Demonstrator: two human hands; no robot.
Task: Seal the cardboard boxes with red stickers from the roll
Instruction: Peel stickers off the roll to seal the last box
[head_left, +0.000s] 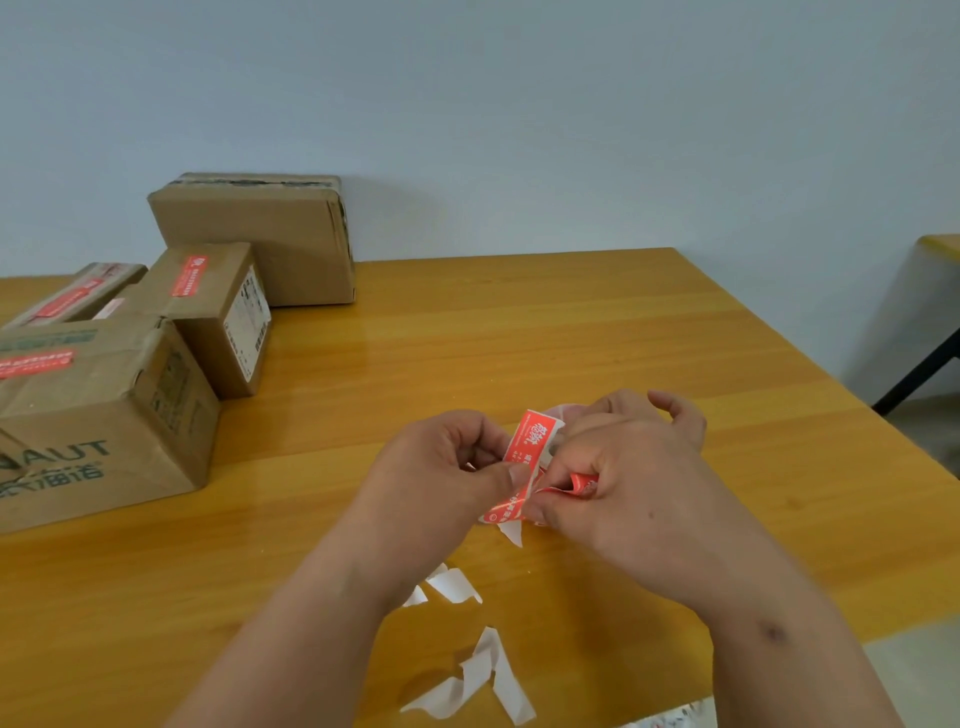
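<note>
both hands working over yellow wooden table (571, 338): left hand (447, 467) pinching red printed sticker strip (524, 457) w/ thumb, right hand (634, 467) pinching its curled end; brown cardboard boxes (208, 312) sitting far left.

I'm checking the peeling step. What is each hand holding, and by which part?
Left hand pinches the sticker strip by its lower part. Right hand pinches a red sticker by its end, curling off the strip.
</note>
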